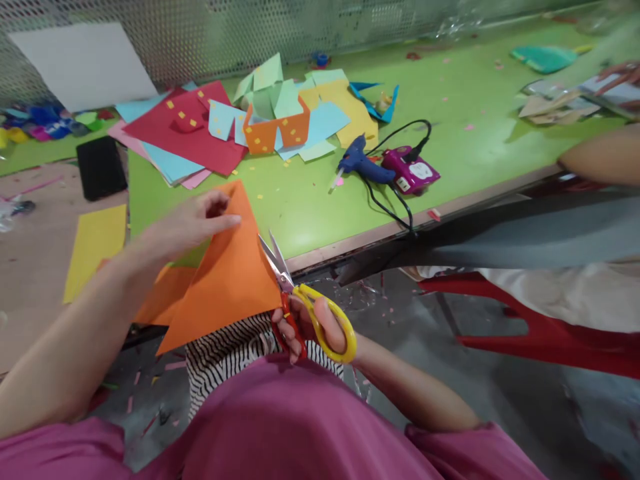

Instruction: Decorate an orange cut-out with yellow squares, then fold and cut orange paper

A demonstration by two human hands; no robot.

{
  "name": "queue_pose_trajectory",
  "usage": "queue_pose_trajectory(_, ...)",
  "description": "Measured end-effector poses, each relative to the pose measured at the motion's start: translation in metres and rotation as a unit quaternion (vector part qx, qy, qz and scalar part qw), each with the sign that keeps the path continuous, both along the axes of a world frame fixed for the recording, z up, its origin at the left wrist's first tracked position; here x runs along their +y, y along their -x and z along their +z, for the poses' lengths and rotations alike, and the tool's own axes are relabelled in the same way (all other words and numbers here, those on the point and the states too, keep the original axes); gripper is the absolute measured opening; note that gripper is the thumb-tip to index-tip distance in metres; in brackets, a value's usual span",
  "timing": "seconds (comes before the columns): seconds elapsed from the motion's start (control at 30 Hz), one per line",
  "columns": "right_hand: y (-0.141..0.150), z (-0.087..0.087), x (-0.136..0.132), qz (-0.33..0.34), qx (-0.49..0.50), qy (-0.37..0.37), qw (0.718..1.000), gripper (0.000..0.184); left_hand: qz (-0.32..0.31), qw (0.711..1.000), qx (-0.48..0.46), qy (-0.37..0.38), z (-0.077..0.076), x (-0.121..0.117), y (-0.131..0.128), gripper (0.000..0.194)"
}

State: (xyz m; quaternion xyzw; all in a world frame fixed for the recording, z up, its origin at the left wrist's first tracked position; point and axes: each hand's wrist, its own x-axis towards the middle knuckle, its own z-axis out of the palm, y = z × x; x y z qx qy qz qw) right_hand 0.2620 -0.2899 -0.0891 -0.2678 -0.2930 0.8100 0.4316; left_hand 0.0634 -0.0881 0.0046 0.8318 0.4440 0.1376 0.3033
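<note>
Head view, forward, downward (hands (200,223) near)

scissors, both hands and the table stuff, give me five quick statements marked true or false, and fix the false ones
1. The right hand holds the scissors. True.
2. The scissors' blades are fully shut. False: they stand apart, by the edge of the orange paper.
3. The scissors have one yellow handle loop and one red. True.
4. The left hand is on the glue gun. False: it is at the orange paper, and the glue gun lies on the green table.
5. The orange paper glasses have yellow spots. True.
</note>
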Motion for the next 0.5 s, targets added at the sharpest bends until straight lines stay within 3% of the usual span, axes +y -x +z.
queue_pose_trajectory(0.1, -0.007, 0.008, 0.002, 0.020, -0.029, -0.075, 0.997, 0.082, 0.008, 0.983, -0.090, 0.159, 0.015, 0.003, 0.019, 0.049)
queue_pose_trajectory(0.17, -0.010, 0.014, 0.004, 0.039, -0.067, -0.102, 0.992, 0.086, 0.019, 0.970, -0.128, 0.206, 0.025, 0.000, 0.030, 0.058)
queue_pose_trajectory(0.33, -0.016, 0.035, 0.005, 0.075, -0.179, -0.122, 0.973, 0.075, 0.076, 0.965, -0.150, 0.200, 0.035, -0.005, 0.045, 0.078)
queue_pose_trajectory(0.5, -0.018, 0.044, 0.007, 0.105, -0.237, -0.154, 0.953, 0.084, 0.053, 0.960, -0.162, 0.224, 0.033, -0.005, 0.049, 0.082)
